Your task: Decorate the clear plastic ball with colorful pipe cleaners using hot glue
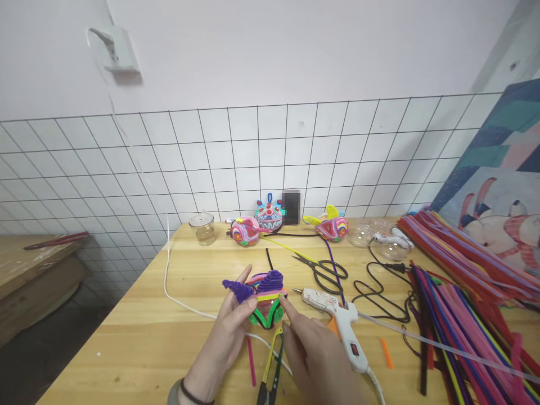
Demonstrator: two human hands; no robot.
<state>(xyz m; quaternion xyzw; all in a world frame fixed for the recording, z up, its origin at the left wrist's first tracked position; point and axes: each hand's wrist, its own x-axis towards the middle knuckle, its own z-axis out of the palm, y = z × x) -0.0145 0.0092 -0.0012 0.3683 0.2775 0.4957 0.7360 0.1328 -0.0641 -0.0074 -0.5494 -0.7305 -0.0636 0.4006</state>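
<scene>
My left hand (pixel 230 332) is closed around a pipe-cleaner ornament (pixel 266 302), thumb in front and fingers behind. The ornament has a clear body, two purple wing-like pieces at the top, a yellow strip across it and green and black strips in a V below. On its right side my right hand (pixel 310 337) presses with the index fingertip at the end of the yellow strip, its other fingers curled and partly hidden. Yellow-and-green snips (pixel 272 360) lie just below the ornament, beside my right thumb. A white hot glue gun (pixel 337 318) rests to the right.
Black scissors (pixel 323 270) lie behind the glue gun. Finished colourful ornaments (pixel 246 230), a glass cup (pixel 202 228) and clear plastic balls (pixel 394 244) stand along the tiled wall. Bundles of pipe cleaners (pixel 459 320) fill the right side. A white cable (pixel 181 304) crosses the table.
</scene>
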